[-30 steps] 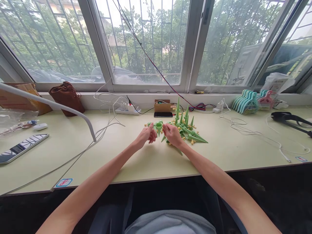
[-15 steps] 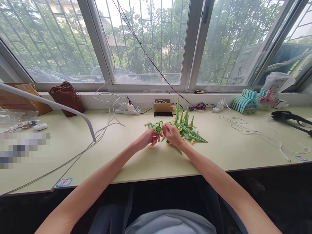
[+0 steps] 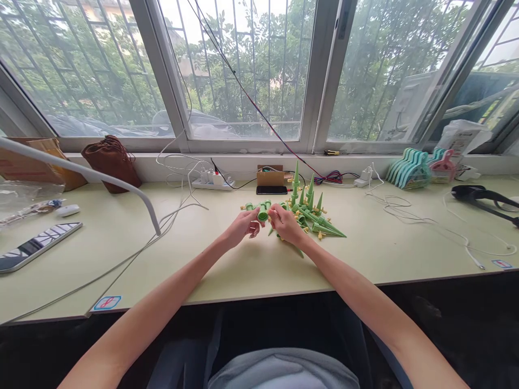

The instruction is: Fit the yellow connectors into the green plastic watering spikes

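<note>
Between my hands is a green plastic watering spike [image 3: 263,215], its round open end tilted toward me. My left hand [image 3: 244,225] grips it from the left with thumb and fingers. From the right, my right hand [image 3: 285,222] pinches at its side; the fingertips hide the exact part. More green pieces [image 3: 249,207] lie just behind my left hand. Beyond my right hand is a pile of green spikes [image 3: 326,227] with small yellow valves, several lying flat. A few pointed spikes [image 3: 295,181] stand upright at the back of it.
A phone [image 3: 271,190] lies before a small cardboard box [image 3: 270,177]. A power strip [image 3: 213,185] and white cables [image 3: 174,216] are to the left, beside a brown pouch [image 3: 109,165]. Teal hangers [image 3: 408,168] and black glasses [image 3: 482,200] are at the right.
The held spike has turned from its mouth facing upward to tilting toward me, then lower. My left fingers have shifted around it; the right hand has barely moved and the pile is unchanged.
</note>
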{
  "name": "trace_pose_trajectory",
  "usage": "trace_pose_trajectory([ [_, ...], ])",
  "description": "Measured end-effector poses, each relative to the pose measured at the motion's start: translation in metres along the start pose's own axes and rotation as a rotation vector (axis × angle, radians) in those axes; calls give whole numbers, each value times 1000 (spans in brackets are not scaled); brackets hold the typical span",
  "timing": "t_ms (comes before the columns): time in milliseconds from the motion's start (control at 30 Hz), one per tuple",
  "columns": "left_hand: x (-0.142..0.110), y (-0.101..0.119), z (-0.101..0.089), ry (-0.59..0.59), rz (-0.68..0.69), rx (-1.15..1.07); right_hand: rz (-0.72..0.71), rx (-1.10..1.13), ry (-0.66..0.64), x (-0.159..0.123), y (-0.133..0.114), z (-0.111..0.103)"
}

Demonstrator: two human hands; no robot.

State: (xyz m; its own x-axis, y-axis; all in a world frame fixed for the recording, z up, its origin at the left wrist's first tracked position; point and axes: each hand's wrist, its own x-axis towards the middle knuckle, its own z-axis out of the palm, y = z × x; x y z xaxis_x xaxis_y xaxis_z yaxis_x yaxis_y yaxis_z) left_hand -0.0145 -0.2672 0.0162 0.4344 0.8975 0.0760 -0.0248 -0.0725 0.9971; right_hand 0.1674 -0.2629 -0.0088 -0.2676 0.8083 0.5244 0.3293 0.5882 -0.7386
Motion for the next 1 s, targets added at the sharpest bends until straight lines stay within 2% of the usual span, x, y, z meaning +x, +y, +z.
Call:
trace_pose_trajectory([
  [233,1,-2,-2,-8,58,58,5,-10,-14,0,1,-1],
  [467,0,-3,-3,42,111,167,9,5,-30,0,0,-2],
  [667,-2,-6,2,72,272,387,28,-18,-12,1,2,-1],
  [833,1,-14,2,170,437,634,42,-55,7,3,4,0],
  [1000,0,-11,5,199,449,696,40,-81,42,4,3,1],
])
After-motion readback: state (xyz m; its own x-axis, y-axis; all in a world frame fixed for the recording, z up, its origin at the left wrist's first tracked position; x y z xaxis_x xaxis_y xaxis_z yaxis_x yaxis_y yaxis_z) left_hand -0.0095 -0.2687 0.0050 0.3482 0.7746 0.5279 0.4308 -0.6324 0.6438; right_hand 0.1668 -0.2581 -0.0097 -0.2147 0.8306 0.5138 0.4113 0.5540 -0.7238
